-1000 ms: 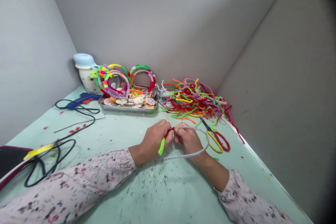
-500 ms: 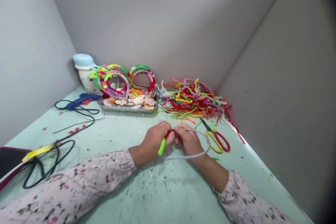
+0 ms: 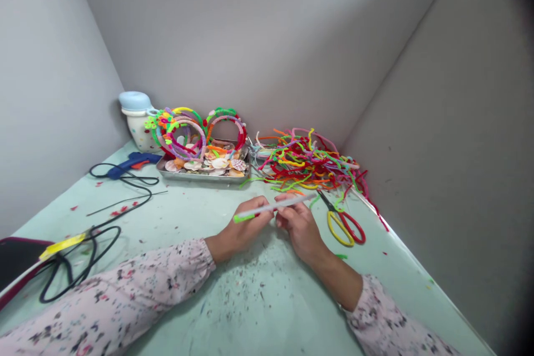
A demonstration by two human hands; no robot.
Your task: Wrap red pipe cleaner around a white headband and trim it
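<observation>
A thin pale headband (image 3: 307, 198) is held between my hands, seen almost edge-on as a straight strip. At its left end shows a bright green pipe cleaner wrapping (image 3: 243, 218). My left hand (image 3: 247, 227) is closed round that wrapped end. My right hand (image 3: 299, 229) pinches at the headband just right of it, fingertips close to the left hand's. A speck of red shows between the hands; the rest of the wrapping is hidden by the fingers. Beside the right hand lie scissors (image 3: 341, 227) with one yellow and one red handle.
Behind the hands stands a metal tray (image 3: 204, 177) of seashells with several decorated headbands (image 3: 227, 114). To its right is a heap of colourful pipe cleaners (image 3: 308, 158). A blue glue gun (image 3: 125, 167), black cable (image 3: 112, 228) and blue-lidded cup (image 3: 137, 114) are at left.
The headband has turned: its open curve, which hung over my right wrist, now appears edge-on above both hands. The green end has swung up and left. Both hands stay close together.
</observation>
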